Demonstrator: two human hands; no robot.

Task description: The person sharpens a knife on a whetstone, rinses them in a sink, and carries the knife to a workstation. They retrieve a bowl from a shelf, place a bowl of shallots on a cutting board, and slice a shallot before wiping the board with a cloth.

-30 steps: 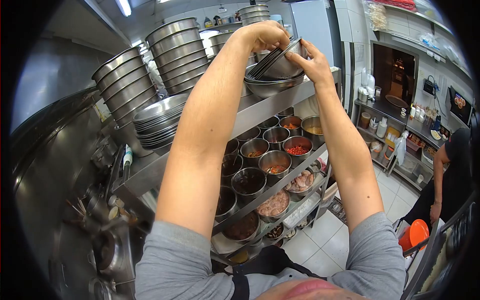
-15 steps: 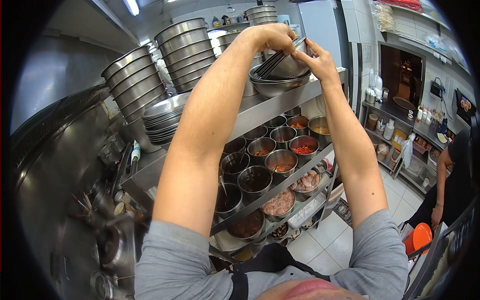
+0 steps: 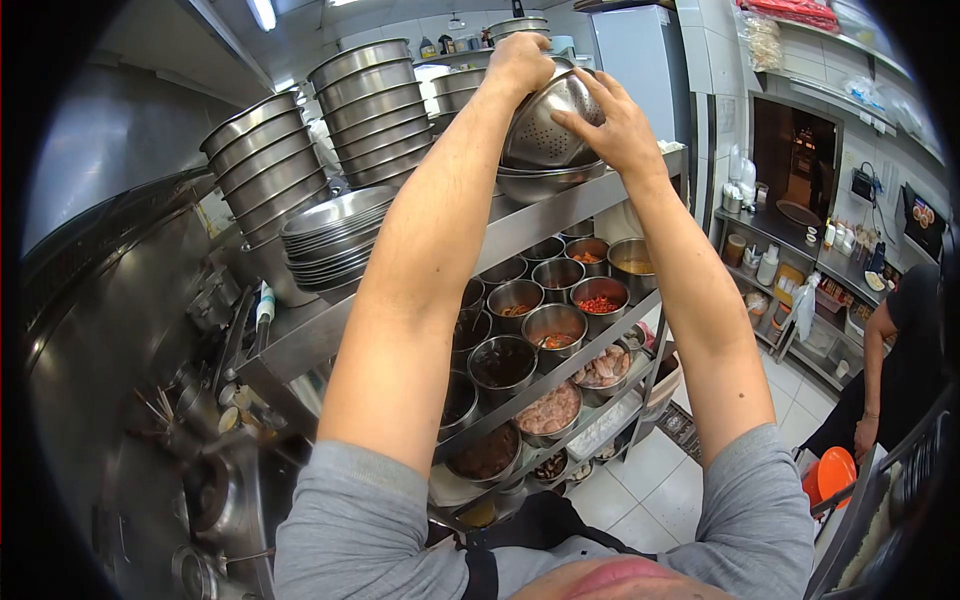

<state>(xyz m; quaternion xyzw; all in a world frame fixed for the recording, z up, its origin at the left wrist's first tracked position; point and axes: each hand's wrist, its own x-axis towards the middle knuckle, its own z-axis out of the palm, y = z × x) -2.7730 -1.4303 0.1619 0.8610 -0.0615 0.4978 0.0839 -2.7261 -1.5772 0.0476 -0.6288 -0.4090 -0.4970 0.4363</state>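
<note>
A perforated metal colander (image 3: pixel 552 130) stands tilted on its side in a wide metal bowl (image 3: pixel 550 184) on the top shelf. My right hand (image 3: pixel 622 125) holds its right side, thumb against the holed wall and fingers over the rim. At its upper left edge my left hand (image 3: pixel 522 64) is closed, apparently on the rim; its fingertips are partly hidden. Left of my forearms, a stack of round metal plates (image 3: pixel 335 235) lies on the same shelf.
Tall stacks of metal pots (image 3: pixel 365 110) line the shelf's back. Lower tiers hold several food containers, including red chopped pieces (image 3: pixel 600 303) and raw meat (image 3: pixel 550 408). At the right, a co-worker's arm (image 3: pixel 875 375) hangs near an orange container (image 3: pixel 833 475).
The colander has turned so its holed outer wall faces me, and the dark thin edges in the bowl no longer show. My left hand has moved left and up; my right hand is slightly lower.
</note>
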